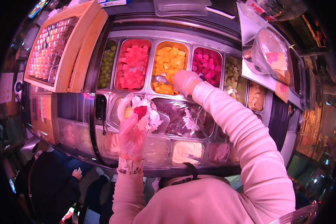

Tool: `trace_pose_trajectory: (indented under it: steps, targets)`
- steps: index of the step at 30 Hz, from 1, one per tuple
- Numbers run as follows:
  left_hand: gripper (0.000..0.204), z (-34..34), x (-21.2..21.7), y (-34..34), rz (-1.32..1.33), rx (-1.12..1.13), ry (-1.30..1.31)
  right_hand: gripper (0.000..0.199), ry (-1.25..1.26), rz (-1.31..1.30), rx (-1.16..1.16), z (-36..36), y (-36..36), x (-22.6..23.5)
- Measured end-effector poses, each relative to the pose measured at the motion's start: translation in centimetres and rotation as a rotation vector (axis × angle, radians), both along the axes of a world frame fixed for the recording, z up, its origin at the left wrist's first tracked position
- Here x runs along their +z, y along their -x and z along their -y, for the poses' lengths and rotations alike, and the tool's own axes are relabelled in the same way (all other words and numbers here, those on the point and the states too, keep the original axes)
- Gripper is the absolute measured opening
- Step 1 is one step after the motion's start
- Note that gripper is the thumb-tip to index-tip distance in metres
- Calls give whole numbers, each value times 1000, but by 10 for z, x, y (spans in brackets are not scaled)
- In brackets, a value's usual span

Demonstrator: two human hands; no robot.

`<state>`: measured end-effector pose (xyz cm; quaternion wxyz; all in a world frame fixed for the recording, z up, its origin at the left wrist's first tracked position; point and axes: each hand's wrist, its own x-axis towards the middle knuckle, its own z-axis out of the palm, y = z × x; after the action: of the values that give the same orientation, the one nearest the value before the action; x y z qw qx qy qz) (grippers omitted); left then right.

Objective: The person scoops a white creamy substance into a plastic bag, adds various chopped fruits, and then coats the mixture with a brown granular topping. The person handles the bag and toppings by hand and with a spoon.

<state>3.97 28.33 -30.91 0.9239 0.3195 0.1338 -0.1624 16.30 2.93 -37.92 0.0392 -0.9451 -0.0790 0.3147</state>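
Note:
My gloved right hand [186,81] is closed around a metal spoon [161,78], its bowl resting among yellow fruit cubes [170,59] in a steel pan. My gloved left hand [131,137] holds a cream-topped dessert [147,114] over the nearer containers. A red fruit piece [140,111] sits on its white, dark-flecked cream, and a yellow bit shows by my fingers. What lies under the cream is mostly hidden. Just beyond the dessert is a pan of red fruit cubes [133,67]; right of the yellow cubes are magenta ones [206,67].
Green grapes [107,63] fill the leftmost pan; pale green cubes [232,74] and pale orange pieces [254,96] lie rightward. Nearer are a dark-filled pan [171,112] and a cream tub [187,152]. A wooden rack [72,48] stands left, a clear bowl [267,48] right. A person [52,183] is lower left.

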Motion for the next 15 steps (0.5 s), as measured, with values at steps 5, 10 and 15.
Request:
trace_pose_trajectory:
  steps: [5, 10, 15]
  targets:
    - [66, -12, 3, 3, 13, 4, 44, 19, -34, 367, 11, 9, 9, -12]
    - [65, -17, -12, 7, -39, 28, 130, 16, -101, 497, 101, 5, 15, -23]
    - [61, -18, -23, 6, 2, 1, 164, 20, -23, 308, 100, -13, 1, 1]
